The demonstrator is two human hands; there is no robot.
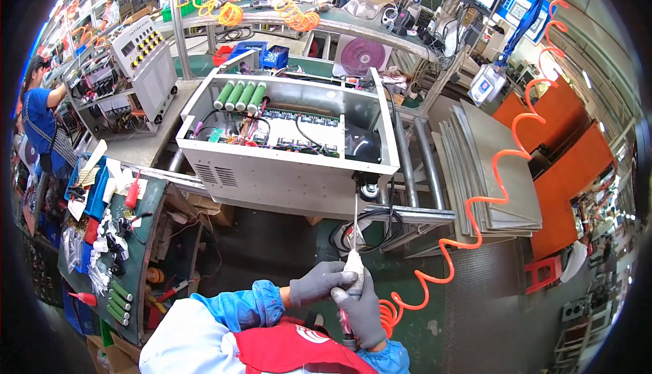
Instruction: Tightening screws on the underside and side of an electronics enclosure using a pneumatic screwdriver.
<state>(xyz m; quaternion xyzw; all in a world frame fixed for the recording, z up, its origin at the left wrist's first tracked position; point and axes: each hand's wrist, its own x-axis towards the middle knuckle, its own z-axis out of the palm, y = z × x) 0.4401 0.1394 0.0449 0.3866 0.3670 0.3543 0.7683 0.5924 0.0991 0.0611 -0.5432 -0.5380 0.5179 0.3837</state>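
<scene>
Screwdriver upright, long shaft reaching from the grip up to the front edge of the open metal box. Right hand wrapped tight round the handle; left hand closed over its top. Best kept straight, pressed firmly, clear of the orange coiled hose alongside.

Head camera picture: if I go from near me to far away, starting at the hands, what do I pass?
Right hand and left hand gripping a long screwdriver → open grey metal cabinet → four green cylinders inside it → blue bins → orange coiled hoses.
</scene>
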